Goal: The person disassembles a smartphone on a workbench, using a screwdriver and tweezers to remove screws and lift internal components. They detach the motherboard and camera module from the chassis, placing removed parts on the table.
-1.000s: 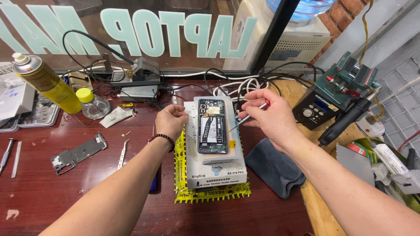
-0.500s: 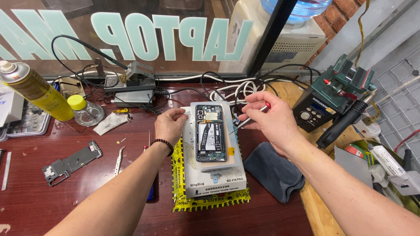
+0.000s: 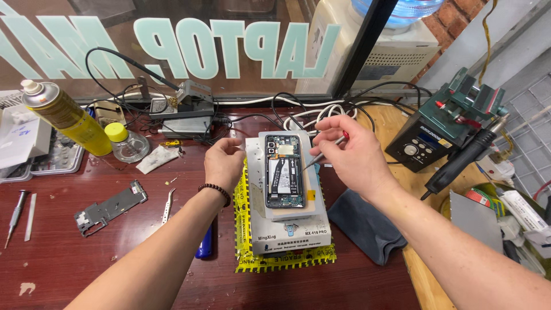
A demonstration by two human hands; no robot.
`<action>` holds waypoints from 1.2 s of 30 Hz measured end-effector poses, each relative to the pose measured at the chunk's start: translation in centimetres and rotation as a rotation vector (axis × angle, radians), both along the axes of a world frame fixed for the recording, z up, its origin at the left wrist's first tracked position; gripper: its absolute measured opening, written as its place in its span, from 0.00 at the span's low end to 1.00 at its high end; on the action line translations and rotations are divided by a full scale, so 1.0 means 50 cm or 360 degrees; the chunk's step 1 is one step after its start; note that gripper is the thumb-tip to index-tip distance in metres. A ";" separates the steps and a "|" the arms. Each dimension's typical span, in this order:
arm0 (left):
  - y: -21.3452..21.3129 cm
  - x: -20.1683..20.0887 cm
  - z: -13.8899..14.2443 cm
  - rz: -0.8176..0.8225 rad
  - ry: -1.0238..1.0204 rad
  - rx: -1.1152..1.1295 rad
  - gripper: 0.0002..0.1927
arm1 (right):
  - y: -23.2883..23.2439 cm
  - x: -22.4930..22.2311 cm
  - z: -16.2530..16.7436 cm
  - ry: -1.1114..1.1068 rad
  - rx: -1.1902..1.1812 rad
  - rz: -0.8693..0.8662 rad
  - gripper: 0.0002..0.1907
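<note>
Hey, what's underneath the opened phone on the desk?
The opened phone lies on a pale pad atop a grey-white box, over yellow taped padding. The desk under that stack is covered.

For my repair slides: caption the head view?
Left hand steadies an opened phone while right hand probes it with a screwdriver.

An opened smartphone (image 3: 284, 173) is lying face down with its back cover off — black battery, green circuit boards and camera modules all showing. It is sitting lengthwise on a white box-shaped repair platform (image 3: 290, 229). A thin metal tool (image 3: 322, 153) with a red-tipped handle is slanting down, its point touching the phone's upper right edge.
</note>
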State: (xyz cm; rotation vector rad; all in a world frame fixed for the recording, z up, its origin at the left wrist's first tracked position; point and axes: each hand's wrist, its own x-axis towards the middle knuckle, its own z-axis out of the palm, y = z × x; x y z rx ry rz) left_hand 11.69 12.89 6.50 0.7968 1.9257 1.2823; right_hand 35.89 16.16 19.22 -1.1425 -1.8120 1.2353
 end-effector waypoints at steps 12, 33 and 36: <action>-0.078 0.065 0.074 -0.0537 -0.0560 -0.0558 0.43 | -0.049 -0.020 -0.017 -0.0176 0.0042 0.0219 0.11; -0.065 0.087 0.081 -0.0587 -0.0331 -0.0518 0.42 | -0.063 -0.028 -0.007 -0.0277 0.0168 0.0243 0.12; -0.071 0.087 0.088 -0.0547 -0.0153 -0.0573 0.40 | -0.071 -0.026 0.003 -0.0373 0.0435 0.0330 0.13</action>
